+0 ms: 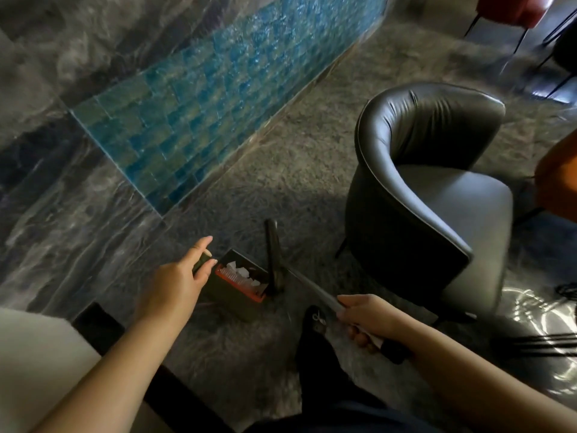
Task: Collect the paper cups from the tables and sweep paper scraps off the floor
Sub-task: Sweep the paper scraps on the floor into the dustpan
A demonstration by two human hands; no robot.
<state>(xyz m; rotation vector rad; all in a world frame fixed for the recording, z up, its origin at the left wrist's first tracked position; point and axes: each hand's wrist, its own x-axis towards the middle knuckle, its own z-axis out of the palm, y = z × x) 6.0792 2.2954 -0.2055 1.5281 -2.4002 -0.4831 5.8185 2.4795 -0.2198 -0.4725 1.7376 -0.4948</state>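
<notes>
A dark dustpan with a red comb edge stands on the grey carpet and holds several white paper scraps. My left hand holds the top of the dustpan's handle between thumb and fingers. My right hand grips the broom's shaft. The black broom head rests on the carpet just right of the dustpan. No paper cups are in view.
A grey leather tub chair stands to the right. A marble wall with a blue tiled panel runs along the left. A white surface is at lower left, red chairs at far top right, an orange seat at the right edge.
</notes>
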